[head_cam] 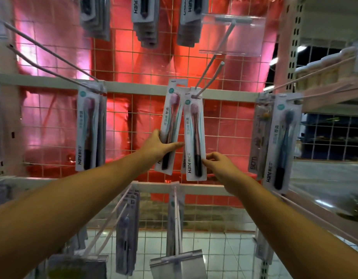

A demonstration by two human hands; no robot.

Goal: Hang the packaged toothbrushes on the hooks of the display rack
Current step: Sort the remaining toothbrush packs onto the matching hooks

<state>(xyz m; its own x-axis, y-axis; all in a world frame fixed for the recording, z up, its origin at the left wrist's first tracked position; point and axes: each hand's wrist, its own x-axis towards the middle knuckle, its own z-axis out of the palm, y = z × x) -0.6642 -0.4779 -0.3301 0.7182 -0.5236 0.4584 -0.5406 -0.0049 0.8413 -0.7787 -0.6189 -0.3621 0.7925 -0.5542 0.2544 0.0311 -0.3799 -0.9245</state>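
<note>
Here, right hand (pixel 218 164) pinching pink-bristled white-carded toothbrush pack (pixel 195 137) on double-wire hook (pixel 209 77); left hand (pixel 158 146) gripping second pack (pixel 171 127): best threaded squarely.

Strong red-pink light glows through the translucent sheeting (pixel 194 63) behind the wire grid (pixel 154 121), brightest just above the middle crossbar (pixel 133 90), with pale glare patches to its upper left. Below the crossbar the scene is dimmer. Packs to its far left and bottom smear with blur; straight rails bow outward toward the picture's edges.
</note>
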